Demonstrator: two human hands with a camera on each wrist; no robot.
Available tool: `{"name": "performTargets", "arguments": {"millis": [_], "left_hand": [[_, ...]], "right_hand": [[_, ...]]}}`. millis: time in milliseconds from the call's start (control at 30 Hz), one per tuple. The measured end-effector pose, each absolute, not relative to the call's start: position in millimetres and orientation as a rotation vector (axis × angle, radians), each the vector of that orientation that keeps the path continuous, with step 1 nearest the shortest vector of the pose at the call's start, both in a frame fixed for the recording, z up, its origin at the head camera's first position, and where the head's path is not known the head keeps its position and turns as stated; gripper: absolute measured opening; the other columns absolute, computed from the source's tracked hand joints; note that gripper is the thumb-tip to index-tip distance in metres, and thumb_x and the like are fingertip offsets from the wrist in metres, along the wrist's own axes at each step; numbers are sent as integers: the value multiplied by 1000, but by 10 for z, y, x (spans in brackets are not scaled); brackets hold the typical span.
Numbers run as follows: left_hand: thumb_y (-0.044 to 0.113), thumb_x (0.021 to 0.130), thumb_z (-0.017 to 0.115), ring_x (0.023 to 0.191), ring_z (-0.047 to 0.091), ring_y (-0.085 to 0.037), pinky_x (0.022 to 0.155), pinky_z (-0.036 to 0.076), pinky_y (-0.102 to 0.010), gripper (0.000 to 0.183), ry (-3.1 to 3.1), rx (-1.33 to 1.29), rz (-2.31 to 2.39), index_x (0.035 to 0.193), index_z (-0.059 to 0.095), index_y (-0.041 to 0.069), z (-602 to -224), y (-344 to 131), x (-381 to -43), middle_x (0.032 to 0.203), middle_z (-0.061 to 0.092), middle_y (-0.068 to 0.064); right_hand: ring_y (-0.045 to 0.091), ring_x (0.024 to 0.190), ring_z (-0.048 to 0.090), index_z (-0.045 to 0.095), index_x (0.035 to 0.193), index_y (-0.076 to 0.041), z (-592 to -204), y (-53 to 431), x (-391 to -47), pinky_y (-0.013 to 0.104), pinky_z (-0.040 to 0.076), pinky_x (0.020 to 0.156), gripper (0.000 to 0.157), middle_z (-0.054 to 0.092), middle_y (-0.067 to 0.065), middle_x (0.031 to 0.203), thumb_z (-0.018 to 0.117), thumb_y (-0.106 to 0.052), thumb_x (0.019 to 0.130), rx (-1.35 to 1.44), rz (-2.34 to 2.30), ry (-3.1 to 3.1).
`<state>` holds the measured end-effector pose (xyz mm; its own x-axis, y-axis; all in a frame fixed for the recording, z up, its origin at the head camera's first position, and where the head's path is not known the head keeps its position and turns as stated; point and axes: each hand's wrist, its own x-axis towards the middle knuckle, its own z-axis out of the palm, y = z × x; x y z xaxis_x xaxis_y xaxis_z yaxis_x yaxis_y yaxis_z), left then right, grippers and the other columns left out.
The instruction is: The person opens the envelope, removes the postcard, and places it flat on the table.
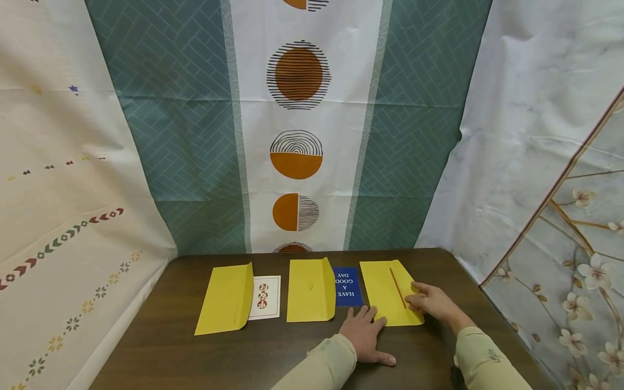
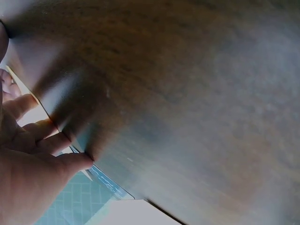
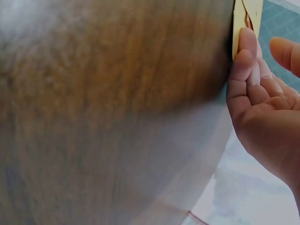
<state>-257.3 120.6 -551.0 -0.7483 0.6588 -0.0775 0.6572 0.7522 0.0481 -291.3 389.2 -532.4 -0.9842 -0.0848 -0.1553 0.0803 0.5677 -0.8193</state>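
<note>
My right hand (image 1: 437,305) rests its fingers on the right edge of a yellow envelope (image 1: 382,292) at the right of the table. A thin red-brown strip (image 1: 397,288) runs along that envelope near its flap; whether it is an object or a gap cannot be told. In the right wrist view the fingers (image 3: 248,47) touch the envelope, thumb apart. My left hand (image 1: 363,336) lies spread on the dark table (image 1: 234,360), fingertips close to the envelope's lower left corner. Just beyond it is a blue card (image 1: 348,287) reading "HAVE A GOOD DAY", upside down.
A middle yellow envelope (image 1: 308,290) lies left of the blue card, slightly overlapping it. Further left, another yellow envelope (image 1: 221,299) lies with a white card (image 1: 266,297) printed in red at its right edge. A patterned curtain (image 1: 297,179) hangs behind the table.
</note>
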Motion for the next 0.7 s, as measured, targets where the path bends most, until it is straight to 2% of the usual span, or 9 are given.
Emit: {"name": "performTargets", "arguments": {"millis": [133,233,367,567,700], "left_hand": [[91,84,58,158,40,-18,125,39,-55,90,2857,1064,39,158,48,42,-5530,1218,-2583,169,42,8],[91,83,59,158,40,-18,125,40,-55,90,2860,1058,38,158,48,42,-5537,1218,-2582,169,42,8],[91,83,59,158,40,-18,125,39,-54,90,2863,1051,38,158,48,42,-5525,1216,-2575,169,42,9],[91,83,59,158,39,-18,126,39,-53,90,2867,1050,31,159,48,42,-5499,1201,-2554,169,42,8],[90,84,59,159,39,-18,126,38,-54,90,2859,1049,45,159,48,41,-5456,1180,-2530,169,41,8]], "right_hand": [[23,105,75,28,161,15,-5289,3904,-2893,44,62,94,80,78,17,116,68,-26,106,67,-1413,2565],[21,106,74,24,163,13,-5283,3925,-2882,41,61,94,82,78,17,122,67,-27,106,84,-1446,2514],[19,109,75,17,165,13,-5299,3966,-2887,34,59,89,84,76,16,131,64,-26,107,53,-1493,2438],[18,108,78,11,166,11,-5310,4011,-2913,31,55,81,86,80,14,124,62,-28,109,41,-1537,2365],[17,107,77,10,167,11,-5287,3997,-2910,29,57,76,83,77,17,130,59,-26,110,48,-1564,2334]]}}
